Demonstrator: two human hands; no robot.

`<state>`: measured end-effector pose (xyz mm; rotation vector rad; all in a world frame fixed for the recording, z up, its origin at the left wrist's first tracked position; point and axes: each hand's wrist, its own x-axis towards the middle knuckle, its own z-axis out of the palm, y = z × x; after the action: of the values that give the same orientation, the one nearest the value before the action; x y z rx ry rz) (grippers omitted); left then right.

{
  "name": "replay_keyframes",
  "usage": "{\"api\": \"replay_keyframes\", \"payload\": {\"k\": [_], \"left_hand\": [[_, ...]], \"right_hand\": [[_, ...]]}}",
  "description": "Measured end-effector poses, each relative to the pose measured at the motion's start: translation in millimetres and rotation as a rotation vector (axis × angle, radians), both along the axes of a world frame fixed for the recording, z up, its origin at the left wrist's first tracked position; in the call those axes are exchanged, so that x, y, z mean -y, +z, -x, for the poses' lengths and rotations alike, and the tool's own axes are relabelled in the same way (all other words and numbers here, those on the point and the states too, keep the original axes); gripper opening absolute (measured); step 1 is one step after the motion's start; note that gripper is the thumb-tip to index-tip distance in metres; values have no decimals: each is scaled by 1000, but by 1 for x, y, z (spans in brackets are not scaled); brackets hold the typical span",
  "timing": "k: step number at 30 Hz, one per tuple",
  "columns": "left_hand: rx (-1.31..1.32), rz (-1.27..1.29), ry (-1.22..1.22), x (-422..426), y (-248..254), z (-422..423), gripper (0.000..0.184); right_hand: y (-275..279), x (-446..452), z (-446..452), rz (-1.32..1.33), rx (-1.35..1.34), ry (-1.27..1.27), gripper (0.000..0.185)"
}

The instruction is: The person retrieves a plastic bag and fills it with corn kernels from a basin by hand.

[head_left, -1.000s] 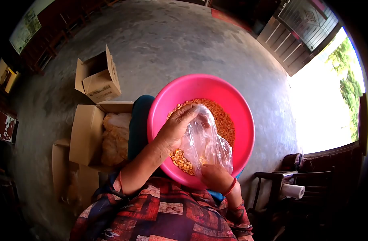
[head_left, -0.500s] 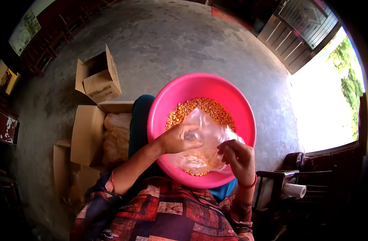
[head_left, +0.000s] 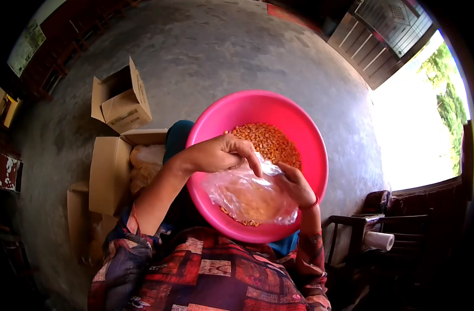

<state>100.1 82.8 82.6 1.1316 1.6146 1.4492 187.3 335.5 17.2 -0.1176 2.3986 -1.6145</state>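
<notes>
Clearly thin and glossy, the crinkled, see-through plastic bag [head_left: 250, 199] spreads over dry, golden kernels [head_left: 265, 140] inside a smooth, round pink basin [head_left: 314, 135]. Half a second ago its film peaked farther up over the kernels; now that peak has dropped, and both hands have shifted away from the body. The bag's long axis runs crosswise, the right end slanting slightly toward the wearer. The right hand [head_left: 297, 186] grips its right side, fingers partly hidden by film; the left hand [head_left: 226, 154] bends over the upper edge, whether pinching I cannot tell. Leftward, stiff cardboard boxes [head_left: 110, 173] stand on mottled grey floor [head_left: 195, 67].
</notes>
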Motion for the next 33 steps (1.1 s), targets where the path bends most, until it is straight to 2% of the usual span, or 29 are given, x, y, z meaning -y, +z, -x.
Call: {"api": "replay_keyframes", "payload": {"k": [1, 2, 3, 4, 5, 7, 8, 10, 11, 13, 16, 19, 21, 23, 25, 26, 27, 28, 29, 31, 33], "left_hand": [[0, -1, -2, -6, -7, 2, 29], [-72, 134, 177, -15, -18, 4, 28], [-143, 269, 358, -23, -29, 7, 27], [-147, 375, 391, -28, -38, 11, 29], [-144, 374, 394, -33, -41, 13, 29], [-443, 465, 387, -43, -46, 14, 37], [-503, 441, 406, -46, -48, 16, 45], [-546, 411, 466, -51, -57, 21, 46], [-591, 381, 532, -53, -60, 24, 47], [-602, 381, 542, -50, -56, 29, 49], [-627, 414, 529, -49, -60, 39, 49], [-630, 375, 457, -55, -58, 37, 49], [-538, 479, 401, -59, -44, 31, 50], [-559, 386, 459, -56, -51, 34, 48], [-550, 343, 477, -51, -50, 39, 47], [-546, 345, 481, -48, -44, 38, 47], [-425, 412, 394, -45, -32, 35, 46], [-304, 475, 302, -44, -26, 33, 44], [-302, 472, 299, -46, -33, 33, 44], [-375, 512, 232, -51, -49, 33, 40], [-307, 585, 202, -57, -48, 32, 37]], "right_hand": [[1, -3, 9, -299, -122, 38, 30], [4, -2, 15, -300, -122, 38, 30], [10, 0, 20, -437, -332, 44, 35], [18, 4, 24, -572, -544, 51, 41], [37, 13, 24, -502, -485, -32, 45], [52, 23, 30, -444, -596, -35, 45], [51, 28, 33, -417, -603, 16, 46], [44, 34, 33, -408, -572, 124, 46], [27, 30, 34, -496, -532, 166, 47], [-1, 18, 27, -843, -488, 208, 44], [8, 20, 27, -883, -484, 82, 39], [39, 43, 27, -780, -586, 93, 35], [29, 57, 23, -808, -679, 144, 33], [-10, 48, 17, -844, -626, 264, 33], [-12, 39, 8, -727, -268, 542, 33], [-6, 38, 7, -626, -274, 561, 26], [2, 36, 7, -625, -270, 564, 26], [10, 33, 9, -512, -191, 613, 22], [17, 28, 13, -400, -115, 656, 19], [27, 18, 24, -396, -181, 575, 14], [36, 14, 40, -373, -172, 301, 11]]}}
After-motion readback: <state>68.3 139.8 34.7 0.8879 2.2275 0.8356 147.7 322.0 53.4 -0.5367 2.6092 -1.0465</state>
